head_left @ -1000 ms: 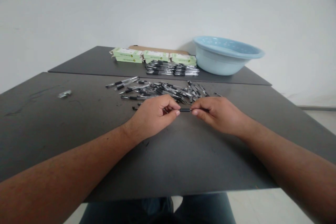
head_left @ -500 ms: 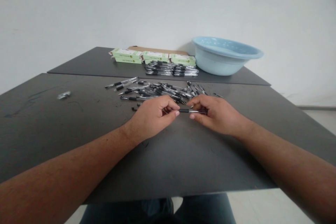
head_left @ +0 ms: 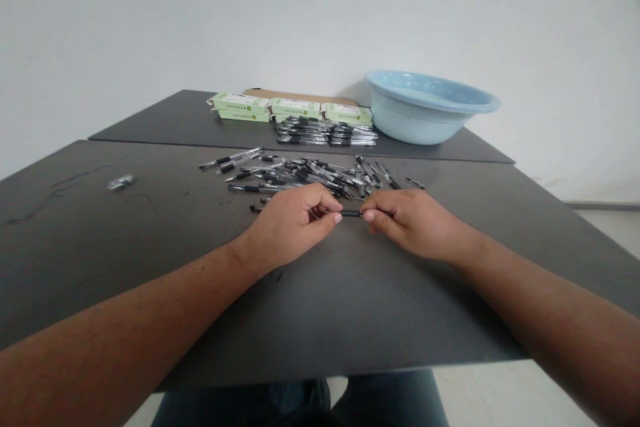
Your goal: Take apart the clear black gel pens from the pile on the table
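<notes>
Between my two hands lies a pen (head_left: 352, 213) with a black grip, held level above the dark table. My left hand (head_left: 305, 217) pinches one end of it between thumb and fingertips. On the other end, my right hand (head_left: 407, 220) is closed, thumb and forefinger pressed against the barrel. Only the black grip section shows; both ends are hidden in the fingers. Just beyond my hands spreads a loose pile of pens (head_left: 310, 175), clear with black grips, pointing in many directions.
Neatly gathered pens (head_left: 327, 132) lie farther back, before several green-and-white boxes (head_left: 295, 108). A light blue basin (head_left: 425, 113) stands at the back right. A small clear plastic piece (head_left: 121, 181) rests on the dark table (head_left: 320, 320) at left. A seam crosses the tabletop.
My right hand has closed its thumb and forefinger onto the pen, closer to the black grip; its fingers were parted before. My left hand keeps its pinch, nearly still.
</notes>
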A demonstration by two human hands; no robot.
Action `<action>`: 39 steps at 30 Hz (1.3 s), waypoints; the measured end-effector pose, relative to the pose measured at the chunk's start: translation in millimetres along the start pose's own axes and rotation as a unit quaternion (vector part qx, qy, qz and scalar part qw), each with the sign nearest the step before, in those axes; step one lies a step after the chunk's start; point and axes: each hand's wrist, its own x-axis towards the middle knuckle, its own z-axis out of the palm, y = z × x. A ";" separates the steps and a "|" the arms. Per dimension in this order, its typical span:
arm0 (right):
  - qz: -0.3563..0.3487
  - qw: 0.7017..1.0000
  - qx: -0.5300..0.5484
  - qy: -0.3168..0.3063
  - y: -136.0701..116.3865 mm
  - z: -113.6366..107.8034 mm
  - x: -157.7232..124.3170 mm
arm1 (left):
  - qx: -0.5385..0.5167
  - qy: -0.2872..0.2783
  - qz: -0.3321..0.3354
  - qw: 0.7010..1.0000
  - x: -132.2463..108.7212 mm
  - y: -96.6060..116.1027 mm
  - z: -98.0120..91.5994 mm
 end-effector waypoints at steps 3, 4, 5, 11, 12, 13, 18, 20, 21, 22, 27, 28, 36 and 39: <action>0.014 1.000 -0.004 0.026 -0.3 -0.6 -0.3 | 0.002 0.002 -0.005 1.000 -0.1 0.1 0.1; 0.013 1.000 -0.009 0.024 -0.5 -0.8 -0.3 | 0.002 0.004 -0.005 1.000 -0.2 0.1 0.1; 0.011 1.000 -0.013 0.017 -0.7 -1.0 -0.3 | 0.003 0.003 -0.004 1.000 -0.3 0.1 0.1; 0.016 0.999 0.004 0.036 -2.1 -1.4 -0.6 | 0.009 0.001 -0.006 1.000 -0.6 0.4 -0.1; 0.013 0.999 0.002 0.039 -2.2 -1.4 -0.6 | 0.008 0.003 -0.007 1.000 -0.6 0.4 -0.1; 0.009 0.999 -0.002 0.033 -2.2 -1.4 -0.5 | 0.007 0.003 -0.006 1.000 -0.6 0.3 0.0; 0.008 1.000 0.011 0.010 -2.4 -1.8 -0.3 | -0.002 0.002 -0.004 1.000 -0.8 0.3 0.3; 0.020 0.999 0.014 0.031 -2.5 -1.7 -0.4 | -0.001 -0.001 -0.009 1.000 -0.9 0.6 0.2; 0.022 0.999 0.010 0.033 -2.5 -1.7 -0.4 | 0.001 -0.001 -0.010 1.000 -0.9 0.7 0.1; 0.021 0.999 0.004 0.028 -2.5 -1.7 -0.4 | 0.003 -0.002 -0.009 1.000 -0.8 0.8 0.1; 0.016 1.000 0.016 0.009 -2.1 -1.1 -0.5 | 0.003 0.000 -0.009 1.000 -0.7 1.1 0.1; 0.021 0.999 0.021 0.021 -2.0 -0.9 -0.4 | 0.001 0.001 -0.011 1.000 -0.7 1.2 0.2; 0.017 1.000 0.026 -0.001 -2.0 -0.1 0.0 | -0.001 0.004 -0.005 1.000 -0.1 0.9 -0.4; 0.019 0.999 0.020 0.022 -0.5 1.3 -0.1 | -0.003 0.007 -0.005 1.000 -0.2 0.9 -0.7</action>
